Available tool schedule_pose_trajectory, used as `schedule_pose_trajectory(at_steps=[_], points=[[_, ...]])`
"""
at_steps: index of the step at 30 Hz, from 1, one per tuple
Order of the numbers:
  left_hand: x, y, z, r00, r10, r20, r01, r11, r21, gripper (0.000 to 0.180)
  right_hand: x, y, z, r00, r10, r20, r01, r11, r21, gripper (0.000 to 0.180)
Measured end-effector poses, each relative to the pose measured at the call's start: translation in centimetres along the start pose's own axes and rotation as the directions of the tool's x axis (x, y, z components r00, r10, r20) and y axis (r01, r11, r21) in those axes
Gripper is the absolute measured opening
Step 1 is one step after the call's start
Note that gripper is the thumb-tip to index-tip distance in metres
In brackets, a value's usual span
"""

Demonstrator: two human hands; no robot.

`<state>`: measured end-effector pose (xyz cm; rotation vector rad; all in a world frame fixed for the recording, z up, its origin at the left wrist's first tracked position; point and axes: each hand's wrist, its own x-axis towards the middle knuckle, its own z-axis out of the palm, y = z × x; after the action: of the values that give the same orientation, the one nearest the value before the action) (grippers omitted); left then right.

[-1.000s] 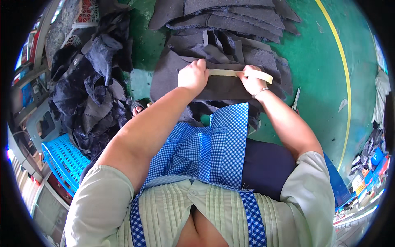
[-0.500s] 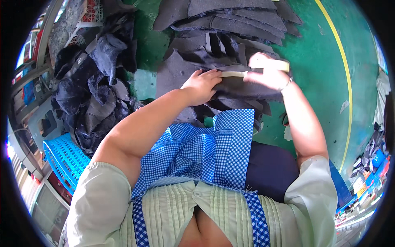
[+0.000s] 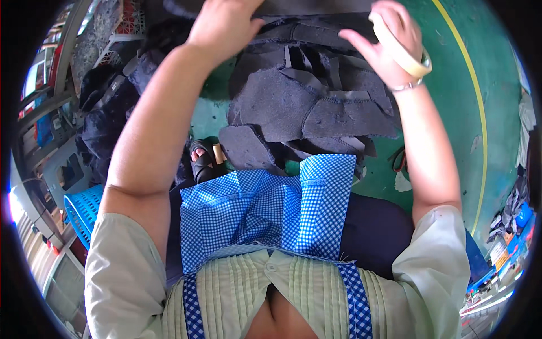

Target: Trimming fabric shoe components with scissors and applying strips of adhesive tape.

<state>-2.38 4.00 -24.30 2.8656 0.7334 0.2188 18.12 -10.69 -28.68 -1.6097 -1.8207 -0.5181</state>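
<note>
My left hand [image 3: 226,28] reaches to the top edge over a dark grey fabric panel [image 3: 316,7]. Its thumb stands apart, and the fingertips are cut off by the edge. Up at the right, my right hand [image 3: 395,45] has its fingers curled through a pale yellow roll of tape [image 3: 398,48], while the thumb sticks out towards the panel. Nearer to me lies a pile of dark grey fabric pieces [image 3: 276,104] with seams and fuzzy edges. A few strips stick up at its far side.
Dark plush fabric [image 3: 101,135] is heaped at the left, beside a blue plastic basket [image 3: 84,212]. A sandalled foot [image 3: 200,158] shows near the pile. Scissors [image 3: 398,160] lie on the green floor [image 3: 446,107], which has a yellow line [image 3: 471,73].
Both hands have moved away from me, off the near pile to the far one. The tape strip that stretched between them no longer shows; the roll has tilted on my right hand.
</note>
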Motion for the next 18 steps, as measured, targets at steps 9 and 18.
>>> schedule_pose_trajectory(at_steps=[9,18], points=[[-9.0,9.5,8.5,0.571,0.146,0.808,0.815,0.019,-0.579,0.060,-12.8,-6.7,-1.9,0.568,0.295,0.768,-0.821,0.137,0.554,0.131],[-7.6,11.0,8.1,0.777,0.009,0.630,0.620,-0.189,-0.761,0.015,-11.3,-4.2,-1.9,0.695,0.181,0.696,-0.358,0.927,0.115,0.126]])
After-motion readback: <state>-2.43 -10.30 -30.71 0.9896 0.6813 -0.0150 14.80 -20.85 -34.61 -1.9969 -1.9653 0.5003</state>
